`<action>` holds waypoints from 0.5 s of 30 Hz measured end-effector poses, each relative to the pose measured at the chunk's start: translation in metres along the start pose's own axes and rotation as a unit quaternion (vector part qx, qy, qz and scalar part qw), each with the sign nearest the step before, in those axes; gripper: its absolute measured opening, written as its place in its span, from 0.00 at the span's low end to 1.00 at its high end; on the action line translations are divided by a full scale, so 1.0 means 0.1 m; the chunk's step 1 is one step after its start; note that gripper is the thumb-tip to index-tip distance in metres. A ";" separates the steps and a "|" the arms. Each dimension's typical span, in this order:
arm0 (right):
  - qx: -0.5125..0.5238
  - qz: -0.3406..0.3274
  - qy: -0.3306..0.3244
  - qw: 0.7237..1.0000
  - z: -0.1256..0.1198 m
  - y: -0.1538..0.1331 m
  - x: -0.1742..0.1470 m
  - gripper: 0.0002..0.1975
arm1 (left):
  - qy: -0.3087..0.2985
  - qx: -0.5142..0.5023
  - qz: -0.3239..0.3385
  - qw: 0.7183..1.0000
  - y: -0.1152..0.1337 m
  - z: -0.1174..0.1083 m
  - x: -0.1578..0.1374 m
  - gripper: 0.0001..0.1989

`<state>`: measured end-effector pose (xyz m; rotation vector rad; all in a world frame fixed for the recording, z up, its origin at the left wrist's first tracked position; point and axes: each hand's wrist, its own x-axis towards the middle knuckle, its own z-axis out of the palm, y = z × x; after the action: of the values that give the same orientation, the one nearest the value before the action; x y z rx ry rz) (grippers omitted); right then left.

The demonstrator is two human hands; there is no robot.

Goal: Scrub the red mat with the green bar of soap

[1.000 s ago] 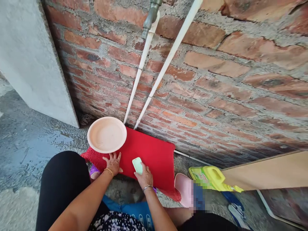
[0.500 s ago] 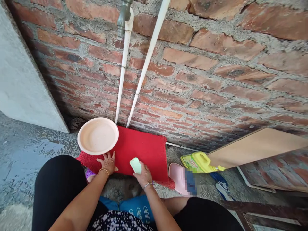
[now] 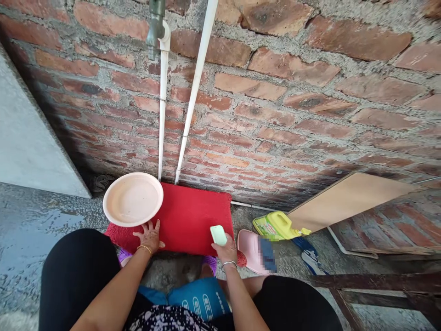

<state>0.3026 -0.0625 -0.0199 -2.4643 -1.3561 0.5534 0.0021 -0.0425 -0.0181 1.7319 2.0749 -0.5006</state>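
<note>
A red mat [image 3: 193,207] with fuzzy ends lies in front of me, against the foot of the brick wall. My left hand [image 3: 149,236] rests on its front left part with fingers spread, just below a pale pink basin [image 3: 132,200]. In my right hand [image 3: 225,250] is a pale green scrubbing brush [image 3: 218,235], held over the mat's front right part. The brush's rounded back faces up; its underside is hidden. The basin sits on the mat's left end and looks to have only a little water or wet specks inside.
A pink container [image 3: 248,253] with a blurred blue patch stands right of the mat, beside a yellow detergent bottle [image 3: 275,224]. A tan board [image 3: 351,202] leans on the wall. White pipes [image 3: 193,96] and a tap [image 3: 155,32] are above. Wet floor [image 3: 58,218] lies left.
My right hand has moved to the right across the mat with the brush. My left hand stays spread below the basin. The view has shifted slightly.
</note>
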 end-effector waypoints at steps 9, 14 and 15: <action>-0.057 0.079 -0.055 0.994 -0.17 0.12 0.02 0.34 | -0.008 -0.002 0.000 1.000 -0.01 0.01 0.02 0.52; 0.022 0.116 -0.029 0.993 -0.30 0.31 0.17 0.31 | -0.006 -0.004 -0.002 1.000 0.01 0.00 0.01 0.53; 0.028 0.086 -0.030 0.995 -0.24 0.24 0.14 0.31 | -0.005 -0.003 -0.002 1.000 0.01 0.00 0.01 0.53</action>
<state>0.3385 -0.0646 -0.0113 -2.5534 -1.1385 0.7000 0.0027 -0.0414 -0.0185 1.7191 2.0716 -0.5017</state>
